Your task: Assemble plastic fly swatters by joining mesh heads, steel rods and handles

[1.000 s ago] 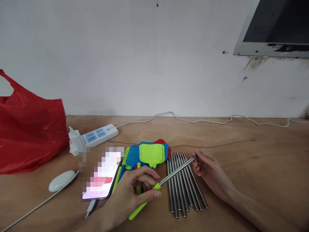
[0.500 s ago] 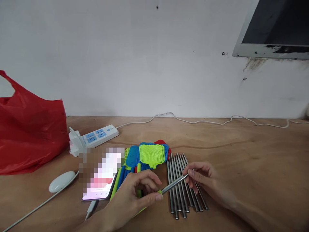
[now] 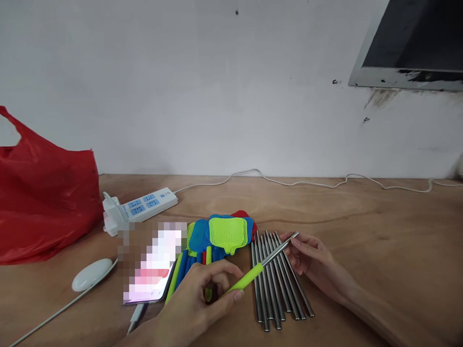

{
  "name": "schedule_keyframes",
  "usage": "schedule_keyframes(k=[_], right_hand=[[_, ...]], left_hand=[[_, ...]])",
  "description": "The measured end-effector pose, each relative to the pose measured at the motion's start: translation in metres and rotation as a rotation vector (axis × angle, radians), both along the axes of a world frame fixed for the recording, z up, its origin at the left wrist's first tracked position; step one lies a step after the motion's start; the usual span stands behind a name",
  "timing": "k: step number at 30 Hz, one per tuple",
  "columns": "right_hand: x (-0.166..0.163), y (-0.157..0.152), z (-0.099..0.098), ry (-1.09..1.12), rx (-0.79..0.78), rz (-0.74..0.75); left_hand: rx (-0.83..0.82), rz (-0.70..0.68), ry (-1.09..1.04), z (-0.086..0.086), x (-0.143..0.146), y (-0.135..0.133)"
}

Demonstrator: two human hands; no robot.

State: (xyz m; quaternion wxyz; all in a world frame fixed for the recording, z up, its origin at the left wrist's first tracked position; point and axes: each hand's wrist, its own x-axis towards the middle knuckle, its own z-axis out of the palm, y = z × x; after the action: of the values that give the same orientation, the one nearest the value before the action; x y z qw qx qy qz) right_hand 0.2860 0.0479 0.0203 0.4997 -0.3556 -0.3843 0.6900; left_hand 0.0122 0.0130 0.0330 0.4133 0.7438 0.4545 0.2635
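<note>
My left hand [image 3: 204, 299] is closed with thumb and fingers on a lime-green fly swatter handle [image 3: 249, 275]. A thin metal rod [image 3: 277, 251] comes out of the handle's far end and slants up to the right. My right hand [image 3: 309, 255] pinches this rod close to its tip. Beneath the held piece, several loose metal rods [image 3: 265, 299] lie side by side on the table. Green, blue and red mesh fly swatter heads [image 3: 227, 231] are piled behind my left hand. Several coloured handles [image 3: 174, 277] lie left of it, partly hidden by the hand.
A lit phone [image 3: 154, 270] with its cable plugged in lies at the left on the wooden table [image 3: 379, 231]. Around it are a white mouse-shaped object [image 3: 92, 274], a power strip [image 3: 150, 205] and a red plastic bag [image 3: 47, 202]. A thin white cable [image 3: 296, 183] runs along the wall.
The held piece has shifted up and to the right, so much more of the green handle shows beyond my left fingers. My right hand has moved slightly right and up with the rod's tip.
</note>
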Motion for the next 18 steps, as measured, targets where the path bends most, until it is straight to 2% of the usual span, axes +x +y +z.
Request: schedule_keyframes(k=[4,7,15,18], right_hand=[[0.0004,-0.0016,-0.0011,-0.048,0.042,0.089],[-0.0014,-0.0028,-0.0016,-0.074,0.059,0.099],[0.0013,0.0030,-0.0032,-0.011,0.029,-0.120],[0.0022,0.0055,-0.0034,-0.012,0.044,-0.135]], left_hand=[[-0.010,0.005,0.027,-0.0008,-0.0006,-0.0025],[-0.011,0.012,0.061,-0.0006,-0.0010,-0.0019],[0.102,0.000,0.218,0.0073,-0.0016,-0.0009],[0.123,-0.043,0.225,0.0066,-0.0020,-0.0021]])
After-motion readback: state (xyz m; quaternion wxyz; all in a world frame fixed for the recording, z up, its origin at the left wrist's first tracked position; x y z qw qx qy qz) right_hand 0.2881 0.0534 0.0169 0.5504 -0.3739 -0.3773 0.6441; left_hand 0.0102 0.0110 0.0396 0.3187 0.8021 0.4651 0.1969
